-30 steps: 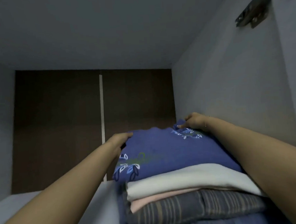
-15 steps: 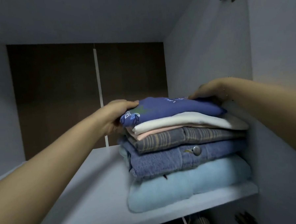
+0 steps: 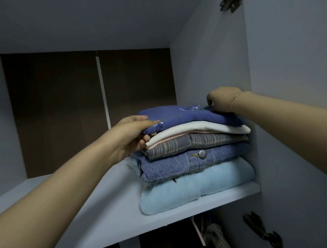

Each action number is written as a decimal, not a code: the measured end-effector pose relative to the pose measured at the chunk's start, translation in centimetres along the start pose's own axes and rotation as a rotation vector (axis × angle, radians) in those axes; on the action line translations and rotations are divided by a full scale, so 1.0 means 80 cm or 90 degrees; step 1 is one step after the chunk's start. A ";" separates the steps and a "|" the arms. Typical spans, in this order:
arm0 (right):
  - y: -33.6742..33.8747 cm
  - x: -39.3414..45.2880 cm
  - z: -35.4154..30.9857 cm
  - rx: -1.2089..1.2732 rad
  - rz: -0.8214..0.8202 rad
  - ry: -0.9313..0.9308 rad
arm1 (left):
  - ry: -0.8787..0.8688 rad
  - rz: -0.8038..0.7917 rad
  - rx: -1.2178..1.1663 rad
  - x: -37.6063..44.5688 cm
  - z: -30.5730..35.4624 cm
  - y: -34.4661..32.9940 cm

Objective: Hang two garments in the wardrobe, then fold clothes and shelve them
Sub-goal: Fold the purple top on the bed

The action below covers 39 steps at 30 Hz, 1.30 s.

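Note:
A stack of several folded clothes stands on the wardrobe shelf [image 3: 106,202], against the right wall. On top lies a dark blue garment [image 3: 187,117] with a white print. Under it are a white piece [image 3: 206,128], a grey plaid one [image 3: 197,143], a denim one [image 3: 170,165] with a metal button, and a light blue one [image 3: 190,188] at the bottom. My left hand [image 3: 129,137] grips the blue garment's left edge, thumb on top and fingers beneath. My right hand [image 3: 222,100] holds its far right corner with curled fingers.
A dark brown back panel [image 3: 63,110] closes the compartment. Metal hinges sit at the top right [image 3: 230,1] and lower right [image 3: 259,230]. Below the shelf hangs a striped garment [image 3: 216,235]. The shelf's left half [image 3: 49,196] is bare.
The view has pulled back and down, so the whole stack now shows. Both hands stay on the blue garment, the left one now holding its near left edge.

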State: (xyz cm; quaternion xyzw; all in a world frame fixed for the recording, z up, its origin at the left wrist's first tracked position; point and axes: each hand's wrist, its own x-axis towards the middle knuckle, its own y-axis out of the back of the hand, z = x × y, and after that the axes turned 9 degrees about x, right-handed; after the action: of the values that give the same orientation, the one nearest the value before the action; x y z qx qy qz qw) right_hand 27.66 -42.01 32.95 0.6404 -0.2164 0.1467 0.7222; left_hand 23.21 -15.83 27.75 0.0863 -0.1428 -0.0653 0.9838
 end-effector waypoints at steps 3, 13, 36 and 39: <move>0.018 -0.004 -0.012 0.250 0.040 0.107 | -0.051 -0.014 0.015 -0.014 0.002 0.004; -0.025 -0.023 -0.076 0.402 -0.343 0.314 | -0.107 -0.018 0.027 -0.043 -0.010 0.024; -0.058 -0.621 -0.048 0.446 0.172 -0.107 | -0.406 -0.083 0.513 -0.373 -0.182 -0.101; -0.060 -0.710 -0.022 0.360 0.178 -0.202 | -0.456 -0.140 0.559 -0.419 -0.200 -0.156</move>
State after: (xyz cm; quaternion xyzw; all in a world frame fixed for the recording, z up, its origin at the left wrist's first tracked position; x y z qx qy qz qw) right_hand -18.80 -37.24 0.24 0.7941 -0.3626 0.1969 0.4463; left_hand -5.31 -20.49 1.23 0.4736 -0.4707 -0.1268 0.7335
